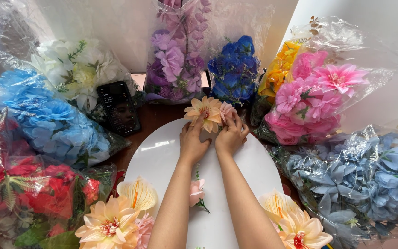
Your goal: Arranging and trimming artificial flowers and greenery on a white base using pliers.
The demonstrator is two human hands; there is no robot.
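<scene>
Both hands up at the far edge of the white oval board [162,152], left hand [192,143] gripping the peach flower [204,113], right hand [231,136] closed on the small pink bloom [227,110] (touching it), clear plastic bags of purple flowers [176,60] and deep-blue flowers [234,69] standing just behind.

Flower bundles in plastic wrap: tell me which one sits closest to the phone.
The white bundle, at the back left: the phone leans against its right side. The other bundles sit farther off.

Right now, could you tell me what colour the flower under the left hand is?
Peach-orange with a darker centre; the flower shows best in the head view, at the left hand.
</scene>
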